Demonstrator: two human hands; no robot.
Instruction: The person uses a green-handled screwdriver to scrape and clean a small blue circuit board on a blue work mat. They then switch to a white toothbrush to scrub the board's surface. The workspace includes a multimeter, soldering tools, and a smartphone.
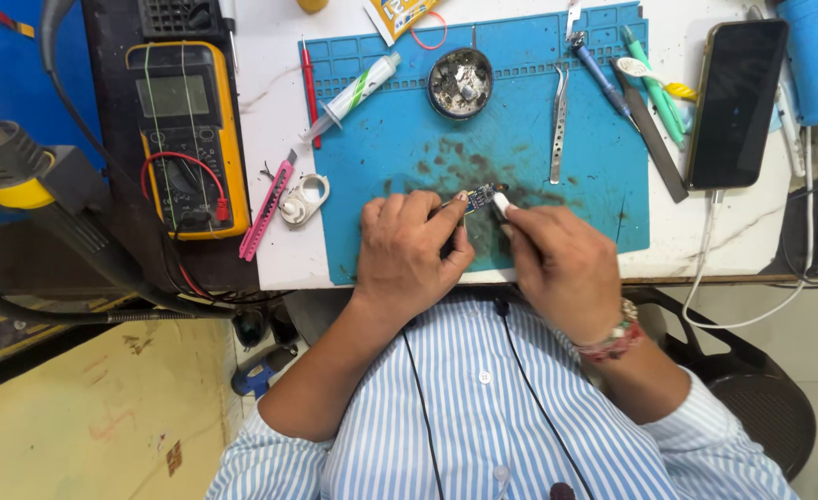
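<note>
Striped shirt (483, 417) fills the bottom of my view, and just beyond it both hands meet over the near edge of the blue work mat (576, 176). My left hand (409, 255) is curled shut around a small circuit board (480, 196), pinching it between thumb and fingertips so that only its far end pokes out past the knuckles. My right hand (562, 268) is closed on a small white tool (500, 204), whose tip touches the exposed end of the board; I cannot tell what kind of tool it is. I judge the board to be very light, thin and stiff, and fragile at its tiny parts, so the safe hold is by the bare edges, as the left hand seems to have it, with no pressure on the face. It sits just ahead of the left fingertips and just left of the right thumb, over the stained patch of the mat. Tweezers (558, 125) lie well apart farther up the mat, a round tin (460, 83) of scraps sits beyond them, a syringe (353, 93) rests to the left, and a yellow meter (187, 130) stands off the mat.
</note>
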